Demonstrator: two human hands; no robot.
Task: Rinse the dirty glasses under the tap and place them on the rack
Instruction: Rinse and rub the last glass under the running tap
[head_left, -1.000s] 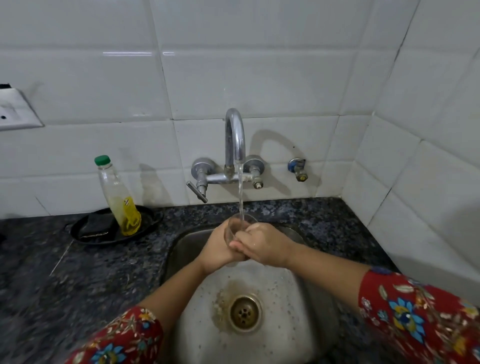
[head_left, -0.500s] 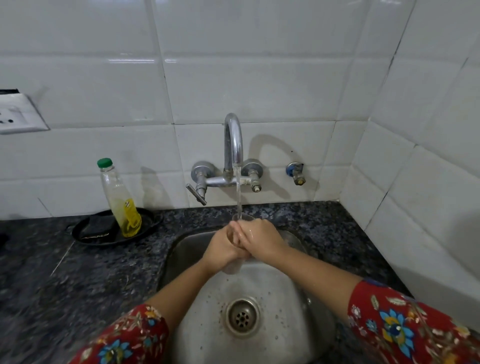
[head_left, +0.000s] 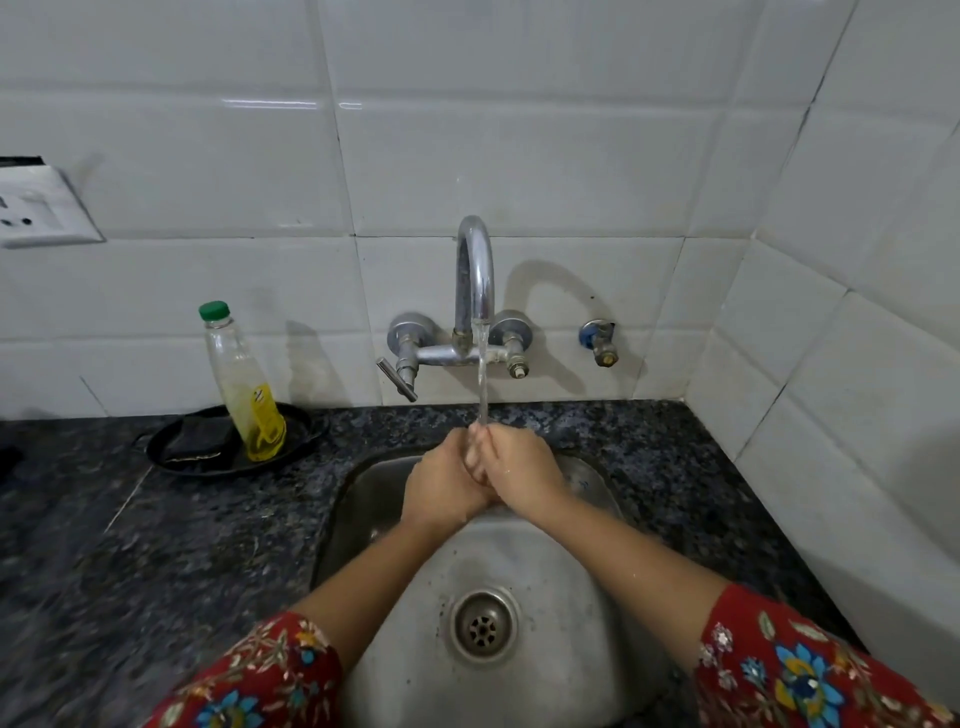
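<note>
Clasping glass (head_left: 474, 453) under tap (head_left: 474, 260) | left hand (head_left: 441, 486), right hand (head_left: 524, 473) both wrapped round it | contents hidden

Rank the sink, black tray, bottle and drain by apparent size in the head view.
1. sink
2. black tray and bottle: too alike to separate
3. drain, smallest, though nearer the camera

Red floral sleeves (head_left: 810, 670), blk speckled counter (head_left: 156, 545), wht tiles (head_left: 519, 171), silver tap (head_left: 475, 270), green bottle cap (head_left: 214, 310).

Tap (head_left: 474, 270) arches over the sink's (head_left: 566, 582) back edge; bottle (head_left: 241, 384) stands well left, wall (head_left: 831, 364) near right
</note>
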